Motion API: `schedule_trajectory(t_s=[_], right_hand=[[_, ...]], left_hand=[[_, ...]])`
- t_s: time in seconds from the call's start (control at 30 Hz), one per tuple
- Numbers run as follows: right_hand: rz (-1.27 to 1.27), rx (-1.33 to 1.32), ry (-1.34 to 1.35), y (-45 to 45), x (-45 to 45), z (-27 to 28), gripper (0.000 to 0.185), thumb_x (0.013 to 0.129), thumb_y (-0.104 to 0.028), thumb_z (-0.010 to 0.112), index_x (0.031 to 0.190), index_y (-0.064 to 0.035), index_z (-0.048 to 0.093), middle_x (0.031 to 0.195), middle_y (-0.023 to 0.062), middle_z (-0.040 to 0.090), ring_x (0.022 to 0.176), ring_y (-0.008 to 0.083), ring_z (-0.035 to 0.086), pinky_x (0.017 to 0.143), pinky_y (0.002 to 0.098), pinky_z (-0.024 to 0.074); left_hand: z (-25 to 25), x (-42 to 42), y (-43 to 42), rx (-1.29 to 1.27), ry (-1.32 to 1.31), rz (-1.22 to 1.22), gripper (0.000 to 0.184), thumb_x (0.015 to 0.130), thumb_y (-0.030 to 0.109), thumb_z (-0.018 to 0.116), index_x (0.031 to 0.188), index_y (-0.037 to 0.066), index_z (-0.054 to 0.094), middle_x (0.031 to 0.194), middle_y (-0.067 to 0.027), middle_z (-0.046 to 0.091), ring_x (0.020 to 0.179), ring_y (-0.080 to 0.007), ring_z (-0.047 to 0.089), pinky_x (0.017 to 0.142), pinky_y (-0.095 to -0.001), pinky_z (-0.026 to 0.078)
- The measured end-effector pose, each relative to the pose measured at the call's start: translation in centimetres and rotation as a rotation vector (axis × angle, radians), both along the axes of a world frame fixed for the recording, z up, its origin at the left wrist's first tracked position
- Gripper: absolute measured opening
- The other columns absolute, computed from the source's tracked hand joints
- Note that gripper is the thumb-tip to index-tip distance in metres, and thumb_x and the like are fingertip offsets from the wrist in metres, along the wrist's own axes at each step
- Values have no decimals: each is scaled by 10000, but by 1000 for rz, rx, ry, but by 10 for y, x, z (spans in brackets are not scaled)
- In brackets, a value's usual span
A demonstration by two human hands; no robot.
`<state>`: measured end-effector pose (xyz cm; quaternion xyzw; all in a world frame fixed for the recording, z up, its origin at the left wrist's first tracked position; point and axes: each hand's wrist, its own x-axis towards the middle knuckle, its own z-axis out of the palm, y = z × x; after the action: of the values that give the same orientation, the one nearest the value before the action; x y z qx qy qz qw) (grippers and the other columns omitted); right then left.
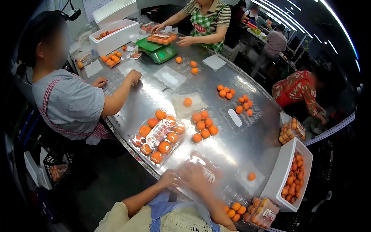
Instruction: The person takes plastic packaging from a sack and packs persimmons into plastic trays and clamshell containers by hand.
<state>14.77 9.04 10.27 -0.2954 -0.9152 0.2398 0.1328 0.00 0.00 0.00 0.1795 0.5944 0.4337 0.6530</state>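
Both my hands are at the table's near edge, over a clear plastic fruit box [209, 164] with a printed label. My left hand [167, 179], blurred, is by the box's near left corner. My right hand [193, 177] reaches across its near part, fingers smeared by motion. The box's contents are hard to make out. Just beyond lies a closed clear box of orange fruits [164, 147] with a label across its lid. To its right, several loose orange fruits [201, 125] sit in a group.
A white foam box of orange fruits [305, 166] stands at the right edge. Fruit-filled packs [264, 212] lie near my right arm. A green scale [156, 50] holds a pack at the far end. Co-workers stand left [73, 100], far [206, 27] and right [297, 89].
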Motion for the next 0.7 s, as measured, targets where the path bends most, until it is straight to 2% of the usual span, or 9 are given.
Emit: schedule_trajectory(t_s=[0.03, 0.07, 0.3, 0.37, 0.4, 0.5, 0.57, 0.67, 0.7], right_hand=[[43, 106, -69, -13, -11, 8, 561, 715, -394, 681, 1225, -226, 518, 1211, 53, 508, 1206, 282, 398, 975, 639, 216], [85, 215, -137, -20, -18, 10, 546, 712, -377, 683, 1219, -253, 523, 1181, 21, 530, 1185, 279, 422, 969, 645, 216], [83, 269, -192, -12, -27, -13, 295, 711, -273, 651, 993, -198, 613, 1048, 4, 556, 1116, 261, 458, 937, 683, 228], [119, 236, -266, -9, -31, -9, 259, 688, -251, 658, 931, -172, 615, 998, 3, 553, 1090, 259, 470, 937, 687, 226], [118, 223, -262, -8, -31, -9, 269, 676, -249, 665, 924, -159, 611, 975, 9, 549, 1076, 274, 472, 932, 686, 230], [116, 224, -249, -4, -30, -4, 309, 642, -256, 688, 909, -127, 602, 930, 24, 544, 1037, 319, 475, 919, 676, 243], [119, 271, -243, -5, -31, 10, 346, 620, -275, 706, 908, -115, 600, 928, 34, 547, 1014, 351, 474, 913, 661, 253], [109, 193, -203, -4, -31, 12, 342, 678, -312, 682, 924, -80, 632, 879, 93, 576, 1026, 382, 447, 1016, 632, 154], [117, 186, -210, -3, -31, 13, 353, 677, -322, 682, 925, -77, 631, 884, 94, 576, 1019, 376, 454, 1010, 623, 171]], left_hand=[[-17, -3, -6, 114, 129, 67, 229, 882, 116, 490, 1092, 37, 535, 979, -139, 608, 859, -211, 620, 719, -315, 533], [-17, -8, -7, 85, 205, -5, 210, 881, 110, 487, 1060, 21, 549, 968, -120, 614, 849, -195, 613, 703, -311, 526], [-64, -10, -2, 207, 332, -41, 179, 853, 129, 549, 970, 4, 602, 913, -137, 632, 849, -227, 628, 685, -341, 522], [-30, -8, -1, 92, 209, 1, 168, 844, 119, 561, 952, 1, 612, 905, -143, 639, 831, -232, 636, 681, -344, 523], [-35, -8, 2, 184, 326, -24, 167, 830, 94, 573, 963, 0, 612, 899, -143, 646, 802, -230, 643, 665, -331, 530], [-34, -7, 3, 179, 219, -18, 183, 815, 84, 598, 971, -10, 612, 886, -135, 651, 786, -212, 646, 655, -313, 532], [-3, -12, 5, 129, 67, -47, 217, 847, 31, 565, 1054, -34, 555, 952, -140, 622, 838, -225, 637, 667, -322, 565], [16, -13, 7, 111, -21, -49, 242, 860, 5, 554, 1096, -42, 528, 979, -134, 611, 858, -226, 633, 683, -327, 579], [19, -13, 7, 114, -27, -44, 243, 859, 6, 557, 1097, -40, 529, 976, -131, 613, 855, -223, 634, 687, -327, 578]])
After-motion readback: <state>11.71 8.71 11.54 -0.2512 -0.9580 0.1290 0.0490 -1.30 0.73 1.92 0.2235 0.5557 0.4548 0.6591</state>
